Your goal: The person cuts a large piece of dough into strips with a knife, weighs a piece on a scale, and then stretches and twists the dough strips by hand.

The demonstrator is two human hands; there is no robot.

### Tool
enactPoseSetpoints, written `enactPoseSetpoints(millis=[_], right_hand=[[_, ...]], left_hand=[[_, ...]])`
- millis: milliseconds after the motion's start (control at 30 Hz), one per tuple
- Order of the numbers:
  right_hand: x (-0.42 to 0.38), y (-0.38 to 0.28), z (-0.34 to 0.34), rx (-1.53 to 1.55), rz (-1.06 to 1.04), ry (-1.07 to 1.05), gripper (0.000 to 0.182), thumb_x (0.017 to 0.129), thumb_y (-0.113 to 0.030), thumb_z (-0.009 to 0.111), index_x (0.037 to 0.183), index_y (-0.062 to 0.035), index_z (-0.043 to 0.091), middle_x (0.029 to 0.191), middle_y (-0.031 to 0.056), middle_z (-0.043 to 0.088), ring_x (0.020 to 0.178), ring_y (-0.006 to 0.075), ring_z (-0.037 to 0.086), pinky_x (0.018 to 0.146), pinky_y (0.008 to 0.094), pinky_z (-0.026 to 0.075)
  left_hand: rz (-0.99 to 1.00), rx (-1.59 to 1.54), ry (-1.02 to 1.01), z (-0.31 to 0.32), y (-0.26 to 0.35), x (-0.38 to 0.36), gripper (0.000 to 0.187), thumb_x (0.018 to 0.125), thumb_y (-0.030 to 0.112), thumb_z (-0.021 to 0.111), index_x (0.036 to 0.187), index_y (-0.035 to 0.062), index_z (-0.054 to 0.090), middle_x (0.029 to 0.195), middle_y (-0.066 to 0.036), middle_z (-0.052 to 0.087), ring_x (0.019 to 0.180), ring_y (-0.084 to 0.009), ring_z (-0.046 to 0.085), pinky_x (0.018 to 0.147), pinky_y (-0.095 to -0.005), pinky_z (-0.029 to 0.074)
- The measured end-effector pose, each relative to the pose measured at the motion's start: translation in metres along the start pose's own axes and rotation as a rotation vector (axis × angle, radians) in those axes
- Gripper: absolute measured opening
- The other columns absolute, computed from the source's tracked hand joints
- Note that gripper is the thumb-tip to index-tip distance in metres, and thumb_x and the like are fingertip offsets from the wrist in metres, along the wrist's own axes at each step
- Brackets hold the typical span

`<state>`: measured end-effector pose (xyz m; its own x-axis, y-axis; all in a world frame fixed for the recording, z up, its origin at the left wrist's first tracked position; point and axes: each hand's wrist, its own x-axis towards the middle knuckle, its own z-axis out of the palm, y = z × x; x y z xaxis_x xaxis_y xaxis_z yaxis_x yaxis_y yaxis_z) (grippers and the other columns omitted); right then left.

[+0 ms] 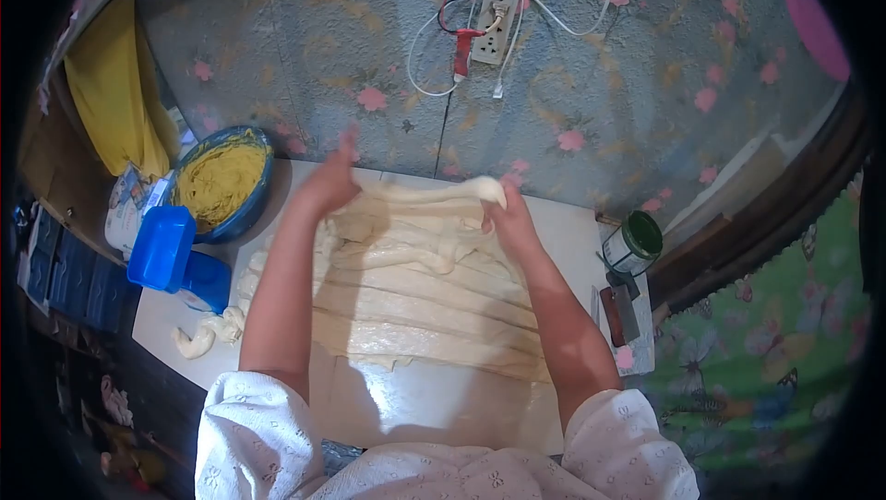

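The right hand (513,226) pinches a dough strip (425,194) along the far edge of the desk (420,403)! The left hand (328,188) meets its other end, fingers' grip impossible to tell; desktop shows nearside.

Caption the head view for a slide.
Right hand grips one end of a dough strip; left hand at the other.

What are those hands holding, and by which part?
A dough strip: the right hand holds its right end; the left hand is at its left end, grip unclear.
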<state>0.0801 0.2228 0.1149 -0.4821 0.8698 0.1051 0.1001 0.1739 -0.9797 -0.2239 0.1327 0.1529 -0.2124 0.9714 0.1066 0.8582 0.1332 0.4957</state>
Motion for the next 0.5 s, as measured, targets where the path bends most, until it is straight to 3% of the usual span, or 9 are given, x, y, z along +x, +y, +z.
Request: enactPoseSetpoints(millis=[67,133,200,233,267,300,367,433,500], right_hand=[[0.0,-0.044,0.011,0.101,0.141,0.022,0.023,0.075,-0.007,0.06,0.096,-0.0015,0.054,0.087,0.0088,0.058,0.082,0.0181,0.056,0.071,0.0323,0.046],[0.0,-0.07,0.019,-0.168,-0.115,0.021,0.026,0.074,-0.003,0.058,0.099,-0.0034,0.053,0.088,0.0063,0.056,0.081,0.0154,0.057,0.069,0.0265,0.048],[-0.002,-0.089,0.02,-0.013,-0.129,-0.052,0.031,0.073,-0.003,0.058,0.103,-0.0042,0.051,0.09,0.0065,0.056,0.084,0.0152,0.057,0.071,0.0265,0.048],[-0.003,-0.093,0.02,0.144,-0.15,-0.119,0.036,0.072,-0.003,0.058,0.107,-0.005,0.05,0.093,0.0067,0.056,0.086,0.015,0.057,0.073,0.0264,0.049],[-0.004,-0.093,0.02,0.359,-0.28,-0.132,0.045,0.072,-0.004,0.061,0.114,-0.0054,0.045,0.096,0.0066,0.055,0.09,0.0166,0.057,0.082,0.0301,0.048],[-0.006,-0.089,0.026,0.361,-0.275,-0.134,0.045,0.072,-0.004,0.061,0.114,-0.0054,0.045,0.096,0.0066,0.055,0.09,0.0166,0.057,0.082,0.0301,0.048],[-0.012,-0.069,0.043,0.397,-0.401,-0.028,0.047,0.073,-0.005,0.061,0.116,-0.0051,0.043,0.099,0.0065,0.055,0.093,0.0169,0.056,0.087,0.0318,0.045],[-0.02,-0.032,0.051,0.219,-0.335,-0.133,0.048,0.075,-0.009,0.064,0.119,-0.0048,0.044,0.097,0.0057,0.055,0.093,0.016,0.056,0.088,0.031,0.044],[-0.026,-0.014,0.051,-0.171,0.085,-0.367,0.053,0.076,-0.014,0.068,0.122,-0.0045,0.045,0.098,0.0049,0.056,0.091,0.0151,0.056,0.083,0.0299,0.046]], left_hand=[[0.18,0.269,-0.091,0.017,0.036,-0.01,0.103,0.067,0.013,0.071,0.147,0.0122,0.005,0.142,-0.028,0.029,0.128,-0.0375,0.039,0.105,-0.0398,0.033],[0.452,-0.395,-0.099,0.017,0.086,-0.018,0.093,0.067,0.011,0.07,0.143,0.0023,0.018,0.145,-0.024,0.024,0.137,-0.0284,0.023,0.11,-0.04,0.025],[0.346,-0.753,-0.246,0.005,0.133,-0.019,0.069,0.067,0.01,0.069,0.129,-0.001,0.041,0.123,-0.019,0.051,0.115,-0.0253,0.051,0.098,-0.0381,0.04],[0.337,-0.757,-0.246,-0.008,0.142,-0.016,0.069,0.067,0.01,0.069,0.129,-0.001,0.041,0.123,-0.019,0.051,0.115,-0.0253,0.051,0.098,-0.0381,0.04],[0.294,-0.697,-0.275,-0.021,0.148,-0.008,0.054,0.067,0.008,0.068,0.117,-0.0021,0.049,0.107,-0.014,0.057,0.099,-0.0212,0.056,0.087,-0.0348,0.045],[0.254,-0.636,-0.304,-0.034,0.151,-0.002,0.04,0.067,0.007,0.066,0.104,-0.0031,0.057,0.09,-0.01,0.062,0.082,-0.0172,0.06,0.076,-0.0316,0.05],[0.404,-0.528,-0.037,-0.051,0.152,0.002,0.024,0.065,0.002,0.061,0.088,-0.0033,0.061,0.078,-0.008,0.062,0.069,-0.0136,0.06,0.062,-0.0269,0.049],[0.381,-0.615,0.002,-0.077,0.145,0.003,0.027,0.063,0.0,0.059,0.09,-0.0021,0.06,0.079,-0.007,0.062,0.069,-0.013,0.059,0.061,-0.026,0.048],[0.362,-0.698,0.045,-0.085,0.133,0.002,0.031,0.062,-0.002,0.057,0.092,-0.0009,0.06,0.08,-0.007,0.062,0.069,-0.0124,0.059,0.059,-0.0252,0.047]])
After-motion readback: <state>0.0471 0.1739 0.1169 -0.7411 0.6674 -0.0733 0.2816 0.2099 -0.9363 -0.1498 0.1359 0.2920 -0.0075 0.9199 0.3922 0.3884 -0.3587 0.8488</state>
